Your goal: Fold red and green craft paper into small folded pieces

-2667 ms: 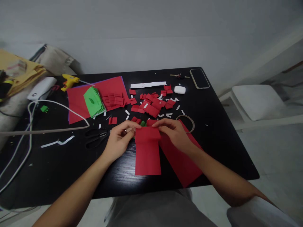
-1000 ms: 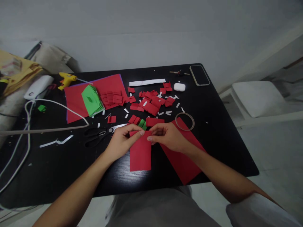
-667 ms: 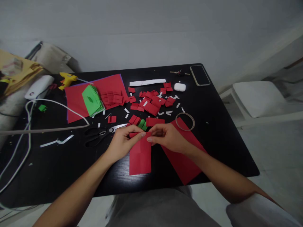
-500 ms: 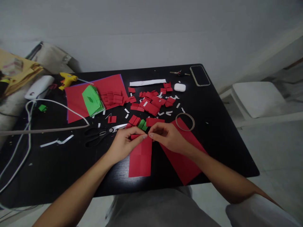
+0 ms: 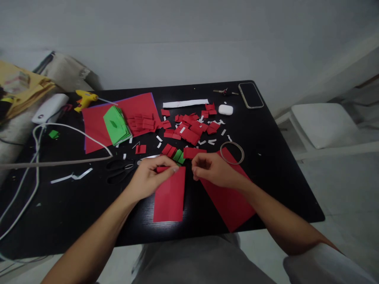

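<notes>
My left hand (image 5: 154,176) pinches the top edge of a red paper rectangle (image 5: 169,197), which hangs down toward the front of the table. To its right, apart from that paper, my right hand (image 5: 210,169) has thumb and fingertips pressed together; whatever they hold, if anything, is too small to make out. Beneath the right hand and forearm lies a larger red sheet (image 5: 229,197), partly covered. Black-handled scissors (image 5: 120,169) rest left of my left hand, their blades partly hidden behind it. Just beyond my hands are a small green paper piece (image 5: 179,156) and a folded red strip (image 5: 194,152).
Folded red pieces (image 5: 189,132) and white scraps litter the middle. A tape roll (image 5: 232,153), white case (image 5: 225,109), phone (image 5: 250,95) and keys (image 5: 226,92) lie to the right. At left are a green paper stack (image 5: 117,126), yellow glue gun (image 5: 85,99) and white cable (image 5: 37,157).
My right hand has parted from the paper's top edge and moved slightly right. My left hand has shifted a little left with the red paper.
</notes>
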A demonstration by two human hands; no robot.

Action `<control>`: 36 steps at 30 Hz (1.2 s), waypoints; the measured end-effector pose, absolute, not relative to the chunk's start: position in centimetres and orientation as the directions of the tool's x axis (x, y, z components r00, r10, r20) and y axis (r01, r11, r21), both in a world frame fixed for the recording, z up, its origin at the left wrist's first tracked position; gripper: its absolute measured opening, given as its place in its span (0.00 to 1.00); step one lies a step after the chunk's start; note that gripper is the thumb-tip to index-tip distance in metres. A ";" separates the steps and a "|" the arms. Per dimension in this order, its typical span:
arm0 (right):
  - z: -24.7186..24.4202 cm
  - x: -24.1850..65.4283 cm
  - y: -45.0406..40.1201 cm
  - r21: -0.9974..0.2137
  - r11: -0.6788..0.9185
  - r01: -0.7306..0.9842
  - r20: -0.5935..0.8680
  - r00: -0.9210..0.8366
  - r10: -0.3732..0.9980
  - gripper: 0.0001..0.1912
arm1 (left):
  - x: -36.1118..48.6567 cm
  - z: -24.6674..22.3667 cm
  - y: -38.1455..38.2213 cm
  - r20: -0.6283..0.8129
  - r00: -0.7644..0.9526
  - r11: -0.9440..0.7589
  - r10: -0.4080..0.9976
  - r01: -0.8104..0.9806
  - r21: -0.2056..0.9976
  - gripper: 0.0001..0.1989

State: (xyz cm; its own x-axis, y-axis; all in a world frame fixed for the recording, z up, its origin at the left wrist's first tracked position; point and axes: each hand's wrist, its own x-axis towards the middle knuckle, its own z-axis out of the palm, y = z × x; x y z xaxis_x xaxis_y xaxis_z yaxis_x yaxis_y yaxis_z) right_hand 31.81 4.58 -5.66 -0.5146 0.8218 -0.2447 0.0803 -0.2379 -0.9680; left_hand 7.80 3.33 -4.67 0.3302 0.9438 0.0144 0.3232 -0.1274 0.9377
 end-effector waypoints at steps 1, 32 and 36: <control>-5.7 31.9 4.7 -0.970 -0.234 0.061 -0.233 -0.497 0.836 0.05 | 7.7 -4.5 3.4 0.018 0.296 -0.118 0.955 0.324 0.939 0.08; -6.0 31.7 4.6 -0.958 -0.279 0.061 -0.262 -0.577 0.774 0.05 | 8.4 -5.3 3.2 -0.033 0.390 -0.107 0.920 0.331 0.938 0.10; -5.9 31.8 4.8 -0.961 -0.270 0.063 -0.256 -0.575 0.777 0.05 | 8.5 -5.2 3.2 -0.030 0.384 -0.101 0.923 0.318 0.943 0.10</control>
